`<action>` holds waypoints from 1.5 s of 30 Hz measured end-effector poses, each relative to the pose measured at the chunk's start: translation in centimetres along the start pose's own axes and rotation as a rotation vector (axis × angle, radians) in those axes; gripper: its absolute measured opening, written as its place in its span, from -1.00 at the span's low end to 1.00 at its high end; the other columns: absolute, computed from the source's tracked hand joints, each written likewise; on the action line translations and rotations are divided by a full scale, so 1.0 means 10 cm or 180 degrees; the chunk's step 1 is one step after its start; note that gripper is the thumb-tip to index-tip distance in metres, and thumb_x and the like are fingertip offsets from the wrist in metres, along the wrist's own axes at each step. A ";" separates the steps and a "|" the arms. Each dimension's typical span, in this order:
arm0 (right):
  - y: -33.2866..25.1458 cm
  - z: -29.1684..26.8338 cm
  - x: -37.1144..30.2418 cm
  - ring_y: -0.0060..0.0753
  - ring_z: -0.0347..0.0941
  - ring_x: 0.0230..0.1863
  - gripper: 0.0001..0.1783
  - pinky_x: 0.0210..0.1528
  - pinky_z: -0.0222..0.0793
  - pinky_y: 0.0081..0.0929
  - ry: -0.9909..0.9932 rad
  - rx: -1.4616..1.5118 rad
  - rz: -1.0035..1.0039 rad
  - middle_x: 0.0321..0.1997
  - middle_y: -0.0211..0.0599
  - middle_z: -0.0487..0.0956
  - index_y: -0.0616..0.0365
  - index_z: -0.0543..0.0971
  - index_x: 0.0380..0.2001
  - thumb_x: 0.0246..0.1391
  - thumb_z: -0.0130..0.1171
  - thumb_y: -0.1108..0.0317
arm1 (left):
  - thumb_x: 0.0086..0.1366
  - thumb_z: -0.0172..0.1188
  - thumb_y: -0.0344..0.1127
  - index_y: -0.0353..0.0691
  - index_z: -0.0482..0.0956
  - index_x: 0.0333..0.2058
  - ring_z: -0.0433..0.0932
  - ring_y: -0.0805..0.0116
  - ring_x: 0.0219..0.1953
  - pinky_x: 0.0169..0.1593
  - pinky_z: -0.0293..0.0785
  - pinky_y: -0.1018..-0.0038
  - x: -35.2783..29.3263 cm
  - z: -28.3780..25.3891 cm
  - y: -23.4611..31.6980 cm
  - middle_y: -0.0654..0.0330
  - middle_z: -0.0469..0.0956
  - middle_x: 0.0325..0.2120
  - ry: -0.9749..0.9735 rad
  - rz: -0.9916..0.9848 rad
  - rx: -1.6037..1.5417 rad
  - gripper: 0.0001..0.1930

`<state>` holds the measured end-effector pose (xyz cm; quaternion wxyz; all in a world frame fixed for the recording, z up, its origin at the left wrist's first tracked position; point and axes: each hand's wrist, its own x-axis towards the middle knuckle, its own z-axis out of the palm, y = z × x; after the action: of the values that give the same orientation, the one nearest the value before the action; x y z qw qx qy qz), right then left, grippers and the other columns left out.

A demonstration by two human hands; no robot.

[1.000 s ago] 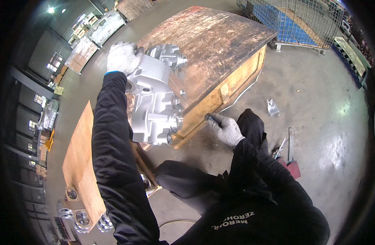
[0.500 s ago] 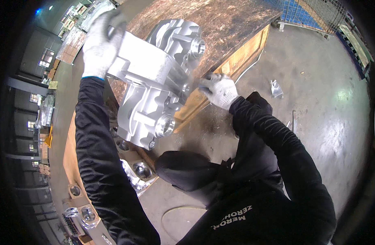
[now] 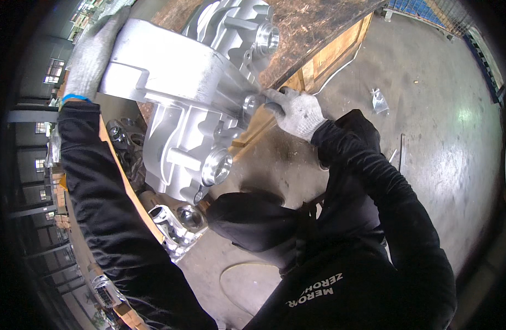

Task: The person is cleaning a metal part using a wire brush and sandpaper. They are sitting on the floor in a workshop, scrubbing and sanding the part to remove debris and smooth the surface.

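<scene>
A big silvery metal casting (image 3: pixel 176 60), with ribs and machined round bores, rests partly over a worn wooden bench. My left hand (image 3: pixel 93 60), in a pale knit glove with a blue cuff, grips the casting's far left edge; its fingers run along that side and their tips are partly hidden. At the casting's right side, my right hand (image 3: pixel 298 113), gloved alike, has its fingers curled, with the fingertips at a round boss (image 3: pixel 252 107). Whether something small sits between those fingers I cannot make out. A bright bored end (image 3: pixel 217 166) faces me.
The wooden bench (image 3: pixel 308 27) has a panelled side with a white cord along it. More metal parts (image 3: pixel 178 223) lie below the casting at left. A clear plastic bag (image 3: pixel 379 102) and a thin metal strip (image 3: pixel 402 154) lie on the concrete floor. A wire cage (image 3: pixel 429 14) stands far right.
The casting appears larger and further up and left in view. My left hand has shifted left and slightly down along its edge. My right hand's fingertips have come up to the boss.
</scene>
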<state>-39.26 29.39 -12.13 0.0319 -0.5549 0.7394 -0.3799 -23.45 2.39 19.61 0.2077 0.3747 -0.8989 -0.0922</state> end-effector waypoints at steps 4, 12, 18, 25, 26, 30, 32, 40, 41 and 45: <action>-0.25 0.12 -0.26 0.14 0.64 -0.29 -0.66 -0.22 0.56 0.03 0.0041 0.0291 0.0429 -0.36 0.01 0.66 0.02 0.60 0.01 0.28 0.17 0.11 | 0.37 0.11 0.33 -0.31 0.44 0.34 0.58 0.14 0.17 0.29 0.39 0.36 0.13 0.04 -0.23 -0.10 0.57 0.19 0.0107 0.0562 0.0272 -0.15; -0.79 -0.12 -0.19 0.18 0.64 -0.33 -0.72 -0.25 0.56 0.01 -0.0399 0.0301 0.0643 -0.43 0.08 0.65 0.18 0.61 -0.14 0.18 0.21 0.23 | 0.37 0.06 0.27 -0.25 0.56 0.24 0.59 0.03 0.14 0.27 0.38 0.28 0.14 0.11 0.00 -0.18 0.60 0.12 0.0317 0.0260 0.0330 -0.26; -0.74 -0.79 0.56 0.02 0.71 -0.24 -0.63 -0.10 0.64 -0.15 -0.1428 -0.0604 0.0085 -0.37 0.08 0.68 0.30 0.67 -0.18 0.17 0.24 0.17 | 0.51 0.12 -0.04 -0.15 0.65 0.14 0.63 0.20 0.03 0.21 0.50 0.36 -0.15 0.24 0.44 -0.04 0.66 0.02 0.0424 0.0076 0.0383 -0.59; -0.44 -0.91 0.86 -0.58 0.57 -0.63 -0.55 -0.47 0.57 -0.55 -0.1813 -0.0143 0.0684 -0.59 -0.30 0.65 0.26 0.77 -0.20 0.18 0.33 0.02 | 0.52 0.08 0.00 -0.30 0.62 0.10 0.65 0.17 -0.04 0.07 0.54 0.33 -0.38 0.14 0.51 -0.02 0.67 -0.08 0.0519 0.0301 0.0065 -0.53; -0.43 -0.94 0.86 -0.61 0.53 -0.64 -0.56 -0.53 0.51 -0.60 -0.1855 -0.0014 0.0780 -0.59 -0.32 0.63 0.25 0.77 -0.19 0.21 0.32 0.04 | 0.52 0.08 0.00 -0.30 0.61 0.10 0.65 0.17 -0.04 0.07 0.54 0.33 -0.39 0.12 0.51 -0.03 0.67 -0.08 0.0495 0.0239 -0.0042 -0.53; -0.07 -0.71 0.78 -0.62 0.45 -0.69 -0.57 -0.59 0.43 -0.58 -0.1909 0.0550 0.0896 -0.63 -0.36 0.58 0.22 0.76 -0.17 0.27 0.29 0.02 | 0.53 0.07 -0.01 -0.30 0.60 0.11 0.65 0.15 -0.03 0.08 0.54 0.33 -0.42 0.11 0.50 -0.04 0.67 -0.09 0.0376 0.0135 -0.0248 -0.53; 0.12 -0.61 0.62 -0.63 0.41 -0.68 -0.56 -0.61 0.38 -0.57 -0.1826 0.1126 0.0862 -0.63 -0.40 0.55 0.21 0.74 -0.14 0.32 0.27 -0.01 | 0.53 0.06 -0.01 -0.30 0.60 0.11 0.65 0.14 -0.03 0.08 0.54 0.33 -0.35 0.13 0.45 -0.04 0.66 -0.09 0.0268 0.0277 -0.0118 -0.53; -0.21 0.08 -0.23 0.14 0.63 0.05 -0.53 0.09 0.51 -0.20 -0.0692 0.1668 0.0980 -0.04 0.15 0.68 0.20 0.64 0.09 0.34 0.17 0.06 | 0.46 0.01 0.15 -0.28 0.56 0.19 0.56 0.00 0.15 0.25 0.42 0.26 0.18 0.05 -0.35 -0.14 0.58 0.09 0.0610 0.1482 0.1908 -0.38; -0.25 0.05 -0.21 0.18 0.61 0.05 -0.56 0.09 0.51 -0.19 -0.0795 0.1638 0.0807 -0.04 0.15 0.67 0.20 0.64 0.06 0.34 0.17 0.07 | 0.42 0.00 0.25 -0.29 0.53 0.23 0.52 -0.06 0.22 0.31 0.36 0.24 0.37 -0.03 -0.64 -0.19 0.55 0.16 0.0463 0.1529 0.1849 -0.28; 0.13 -0.37 -0.03 0.12 0.63 0.02 -0.58 0.03 0.55 -0.19 0.0028 0.0887 0.0554 -0.06 0.08 0.69 0.10 0.63 0.11 0.32 0.21 0.10 | 0.40 -0.03 0.38 -0.33 0.47 0.30 0.47 -0.09 0.31 0.39 0.29 0.22 0.18 0.24 -0.19 -0.22 0.49 0.25 0.0505 0.1034 0.0911 -0.15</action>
<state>-41.87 31.71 -10.40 0.1381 -0.4773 0.7250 -0.4769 -24.43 -0.20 17.38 0.2345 0.2567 -0.9322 0.1006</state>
